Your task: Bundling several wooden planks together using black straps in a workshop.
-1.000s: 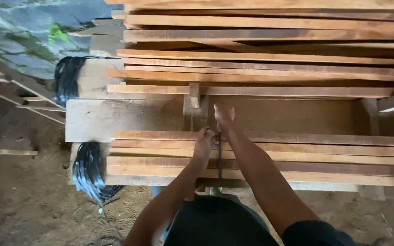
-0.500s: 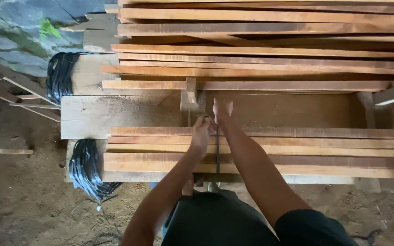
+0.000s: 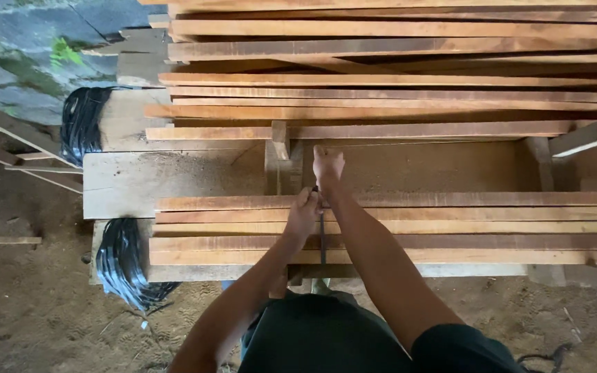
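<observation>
A thin dark metal blade (image 3: 323, 238), standing upright across the near stack of long orange-brown wooden planks (image 3: 450, 228), is held in the closed grip of the left hand (image 3: 303, 213), while the right hand (image 3: 327, 164) is clenched just beyond.

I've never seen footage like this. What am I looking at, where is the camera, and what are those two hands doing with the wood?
There is no machine here. The camera sits on a person's head and looks straight down, so you see their own two bare arms reaching forward. Below them is a rough wooden workbench dusted with sawdust, loaded with long reddish wooden slats: a near stack and a larger far stack. The left hand rests on the near stack, closed around the top of a thin dark tool that runs across the slats; what kind of tool is too small to tell. The right hand reaches further, to the bench by a small upright wooden block. Bundles of black strapping hang at the bench's left end, above a dirt floor.
</observation>
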